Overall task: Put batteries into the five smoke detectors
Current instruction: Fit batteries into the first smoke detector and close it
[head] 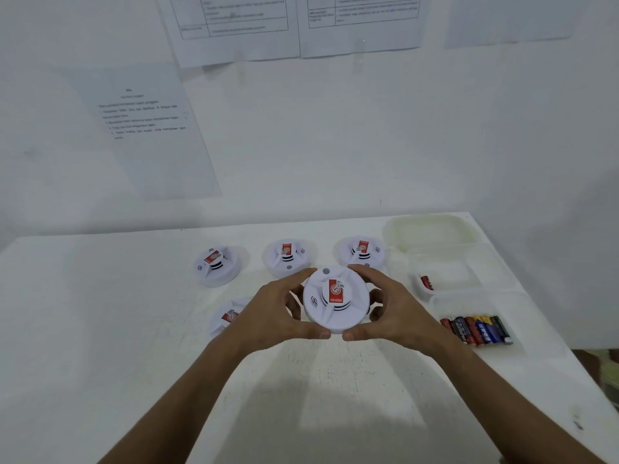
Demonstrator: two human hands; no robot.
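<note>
I hold a white round smoke detector [336, 301] with a red label above the table, face toward me. My left hand [281, 308] grips its left rim and my right hand [388, 306] grips its right rim. Three more detectors stand in a row behind it: left [216, 266], middle [288, 257], right [361, 251]. A further detector [227, 318] lies partly hidden behind my left wrist. Several batteries [477, 329] lie side by side at the right in a clear tray.
The white table [100, 329] meets a white wall with taped paper sheets [150, 128]. Clear plastic containers [452, 262] sit at the back right, one with a red item [427, 283] inside. The table's right edge runs close to the batteries.
</note>
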